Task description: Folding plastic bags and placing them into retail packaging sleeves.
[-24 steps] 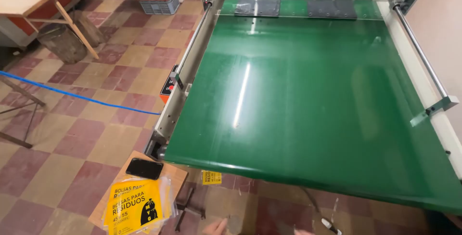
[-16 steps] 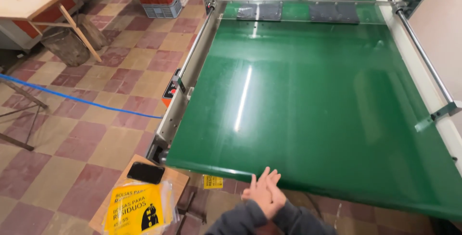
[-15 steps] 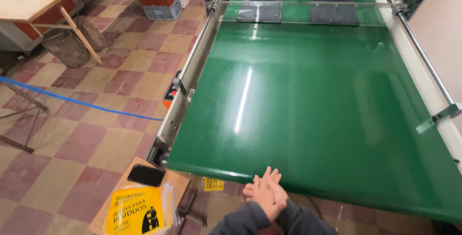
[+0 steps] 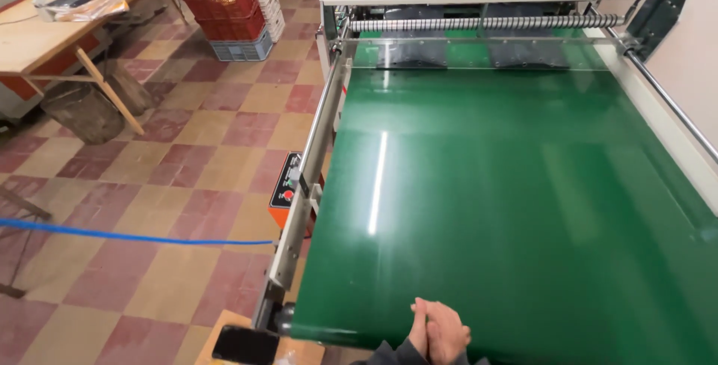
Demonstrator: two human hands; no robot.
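My left hand (image 4: 419, 327) and my right hand (image 4: 451, 335) are pressed palm to palm at the bottom of the view, fingers straight, with nothing held between them. They hover over the near edge of a wide glossy green conveyor belt (image 4: 508, 185). At the belt's far end two dark sheets (image 4: 410, 54) lie under a spiral roller (image 4: 486, 22) and a white crossbar with red tubing.
An orange control box (image 4: 286, 189) hangs on the machine's left rail. A blue hose (image 4: 127, 235) crosses the tiled floor. A wooden table (image 4: 67, 17) and stacked crates (image 4: 232, 6) stand at the far left. A black phone (image 4: 244, 345) lies on a small stand.
Both hands rose into view from below and joined palm to palm. The view has shifted forward and up, so the yellow packet on the stand has dropped out of sight.
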